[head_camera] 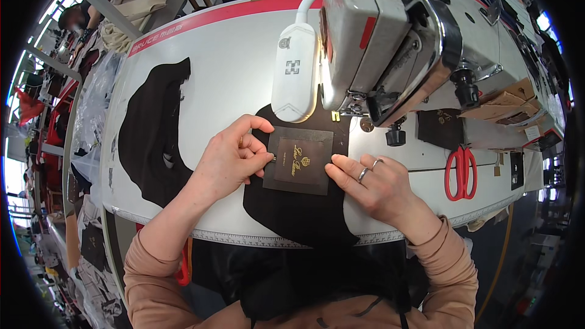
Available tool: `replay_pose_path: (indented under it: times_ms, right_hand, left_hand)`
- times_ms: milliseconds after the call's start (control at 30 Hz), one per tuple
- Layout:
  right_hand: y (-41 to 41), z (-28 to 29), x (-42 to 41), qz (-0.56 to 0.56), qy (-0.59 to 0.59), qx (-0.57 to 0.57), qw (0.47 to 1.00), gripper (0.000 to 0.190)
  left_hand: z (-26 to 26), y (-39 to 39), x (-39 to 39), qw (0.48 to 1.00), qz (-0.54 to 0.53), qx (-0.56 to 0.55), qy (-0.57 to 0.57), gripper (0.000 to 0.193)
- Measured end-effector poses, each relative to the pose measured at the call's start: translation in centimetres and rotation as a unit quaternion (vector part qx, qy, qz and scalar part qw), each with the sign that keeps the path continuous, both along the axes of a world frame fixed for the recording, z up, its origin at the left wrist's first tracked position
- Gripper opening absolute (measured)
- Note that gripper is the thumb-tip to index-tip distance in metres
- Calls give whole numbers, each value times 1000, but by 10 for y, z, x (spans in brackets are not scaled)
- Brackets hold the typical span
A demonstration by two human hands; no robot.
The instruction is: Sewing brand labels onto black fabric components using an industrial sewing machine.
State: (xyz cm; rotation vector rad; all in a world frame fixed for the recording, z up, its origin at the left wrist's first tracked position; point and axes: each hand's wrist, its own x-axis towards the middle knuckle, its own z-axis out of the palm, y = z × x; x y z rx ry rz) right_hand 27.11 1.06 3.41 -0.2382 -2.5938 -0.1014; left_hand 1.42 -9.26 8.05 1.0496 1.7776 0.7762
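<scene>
A dark square label with gold lettering (299, 162) lies within a larger translucent square template (296, 187), on top of a black fabric piece (297, 214). My left hand (235, 155) is at the template's left edge, its thumb and fingertips pinched together on something small, too little to identify. My right hand (372, 180), with rings on two fingers, rests its fingertips on the template's right edge. The head of an industrial sewing machine (352, 45) stands just beyond the fabric, and its needle area is partly hidden.
A white lamp (295, 73) hangs over the fabric's far end. Another black fabric piece (146, 132) lies at the left. Red-handled scissors (460, 173), a stack of dark labels (439, 128) and an open cardboard box (502, 105) are at the right. A person (75, 20) is far left.
</scene>
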Motion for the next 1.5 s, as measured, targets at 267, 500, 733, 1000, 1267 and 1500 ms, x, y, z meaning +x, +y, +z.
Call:
replay_pose_path:
  times_ms: [267,500,733,1000,1267,1500]
  right_hand:
    - [0,-1,0,2,11,0,1000,36]
    - [0,0,-1,-1,4,2,1000,38]
    - [0,-2,0,1,0,5,1000,39]
    - [1,4,3,-1,-7,-18,1000,35]
    - [16,2,16,-104,84,-50,990,30]
    - [3,7,5,-48,66,-70,994,28]
  left_hand:
    - [-1,0,-3,1000,-6,2,-15,31]
    - [-2,-1,-6,1000,-8,5,-16,30]
    - [-6,0,-4,967,-52,120,217,18]
    - [-32,24,23,807,-304,412,296,20]
    - [-41,23,26,812,-286,428,276,20]
    - [-39,22,26,813,-281,422,285,22]
